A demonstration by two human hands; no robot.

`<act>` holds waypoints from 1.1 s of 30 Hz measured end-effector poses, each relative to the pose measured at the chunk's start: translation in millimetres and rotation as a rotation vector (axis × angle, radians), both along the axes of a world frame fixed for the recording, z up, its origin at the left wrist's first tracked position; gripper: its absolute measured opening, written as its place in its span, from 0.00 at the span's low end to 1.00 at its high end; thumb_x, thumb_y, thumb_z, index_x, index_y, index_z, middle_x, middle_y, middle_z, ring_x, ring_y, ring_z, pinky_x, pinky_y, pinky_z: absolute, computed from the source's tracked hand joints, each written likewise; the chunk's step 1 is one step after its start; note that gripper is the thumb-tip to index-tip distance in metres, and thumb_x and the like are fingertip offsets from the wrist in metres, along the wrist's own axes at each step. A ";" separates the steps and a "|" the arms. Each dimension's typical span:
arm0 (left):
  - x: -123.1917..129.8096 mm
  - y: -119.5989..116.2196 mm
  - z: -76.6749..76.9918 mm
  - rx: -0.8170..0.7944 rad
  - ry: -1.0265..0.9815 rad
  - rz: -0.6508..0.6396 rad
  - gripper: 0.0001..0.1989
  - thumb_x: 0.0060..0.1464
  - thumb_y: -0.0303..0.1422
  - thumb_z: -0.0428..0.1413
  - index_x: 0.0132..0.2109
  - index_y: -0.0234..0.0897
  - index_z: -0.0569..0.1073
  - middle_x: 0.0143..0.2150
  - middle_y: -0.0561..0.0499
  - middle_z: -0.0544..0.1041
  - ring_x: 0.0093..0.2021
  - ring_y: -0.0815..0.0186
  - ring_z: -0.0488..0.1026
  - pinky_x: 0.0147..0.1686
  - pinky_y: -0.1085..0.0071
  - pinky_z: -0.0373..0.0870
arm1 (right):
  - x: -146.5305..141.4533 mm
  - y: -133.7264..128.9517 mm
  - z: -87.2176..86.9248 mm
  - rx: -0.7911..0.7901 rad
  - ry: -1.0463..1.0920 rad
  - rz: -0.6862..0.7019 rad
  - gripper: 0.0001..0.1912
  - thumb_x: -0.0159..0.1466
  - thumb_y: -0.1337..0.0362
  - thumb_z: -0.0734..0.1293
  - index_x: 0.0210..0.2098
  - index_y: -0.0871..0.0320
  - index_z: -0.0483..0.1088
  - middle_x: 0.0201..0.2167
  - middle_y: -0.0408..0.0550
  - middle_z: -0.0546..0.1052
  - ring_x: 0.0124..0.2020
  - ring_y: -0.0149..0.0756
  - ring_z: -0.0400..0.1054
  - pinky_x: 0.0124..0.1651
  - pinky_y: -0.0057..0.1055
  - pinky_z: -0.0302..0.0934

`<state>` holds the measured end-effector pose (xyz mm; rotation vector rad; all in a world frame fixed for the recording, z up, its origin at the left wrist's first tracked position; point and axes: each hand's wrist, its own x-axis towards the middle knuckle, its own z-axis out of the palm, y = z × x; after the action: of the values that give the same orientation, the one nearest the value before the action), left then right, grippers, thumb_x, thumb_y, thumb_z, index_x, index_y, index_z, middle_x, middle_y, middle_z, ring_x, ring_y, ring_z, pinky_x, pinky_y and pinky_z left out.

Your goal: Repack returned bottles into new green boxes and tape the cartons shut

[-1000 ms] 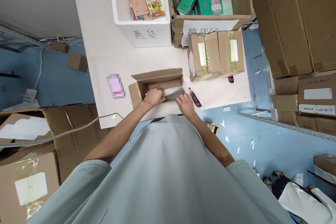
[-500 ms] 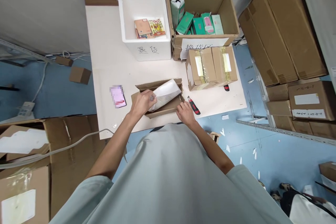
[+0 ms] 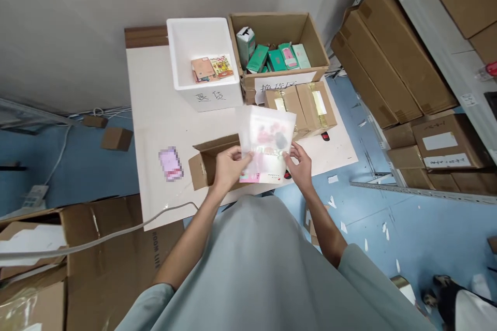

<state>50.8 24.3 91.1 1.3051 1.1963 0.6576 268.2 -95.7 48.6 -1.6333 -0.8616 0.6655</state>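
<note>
Between my two hands is a translucent white packet (image 3: pixel 269 139), with pink and red printing showing on it. My left hand (image 3: pixel 232 166) pinches its lower left side, thumb on the near face. At the lower right edge, my right hand (image 3: pixel 300 165) is closed on the packet in the same way. Beneath and to the left stands an open cardboard box (image 3: pixel 200 170), its right part hidden by the packet and my left hand. A red and black box cutter (image 3: pixel 288 174) shows partly between the packet and my right hand.
At the table's back stand a white foam box (image 3: pixel 217 98) with booklets and a large carton (image 3: pixel 320 70) of green boxes. Taped cartons (image 3: pixel 312 106) sit at the right, a phone (image 3: pixel 171 164) at the left. A cable (image 3: pixel 116 235) crosses the left front corner.
The packet has come up out of the open cardboard box and now stands raised with its printed face showing. My right hand has left the box edge and taken hold of the packet.
</note>
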 end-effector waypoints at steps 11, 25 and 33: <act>138.3 -81.9 -110.0 -0.048 0.505 -0.655 0.11 0.64 0.39 0.65 0.35 0.40 0.77 0.33 0.52 0.80 0.41 0.59 0.80 0.41 0.69 0.67 | 129.2 -118.2 -88.9 -0.433 -0.203 -0.141 0.30 0.72 0.52 0.71 0.67 0.60 0.80 0.54 0.59 0.89 0.48 0.48 0.83 0.58 0.46 0.78; 178.1 -107.0 -152.7 -0.345 0.295 -0.651 0.29 0.55 0.42 0.73 0.59 0.34 0.81 0.54 0.39 0.87 0.57 0.48 0.85 0.59 0.59 0.80 | 161.3 -88.3 -173.1 -0.807 -0.215 -0.098 0.25 0.72 0.63 0.66 0.66 0.64 0.80 0.63 0.67 0.85 0.64 0.57 0.82 0.71 0.52 0.72; 52.5 -63.3 -52.0 -0.168 -0.215 -0.331 0.29 0.68 0.55 0.65 0.65 0.40 0.82 0.66 0.38 0.85 0.62 0.50 0.85 0.66 0.52 0.79 | 91.1 -61.0 -130.4 -0.475 -0.151 0.150 0.29 0.75 0.44 0.69 0.63 0.59 0.81 0.62 0.63 0.86 0.61 0.54 0.83 0.70 0.49 0.74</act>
<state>103.3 -39.1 39.1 1.2210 0.8190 0.4338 359.3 -156.7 -81.8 -2.0778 -0.9934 0.9107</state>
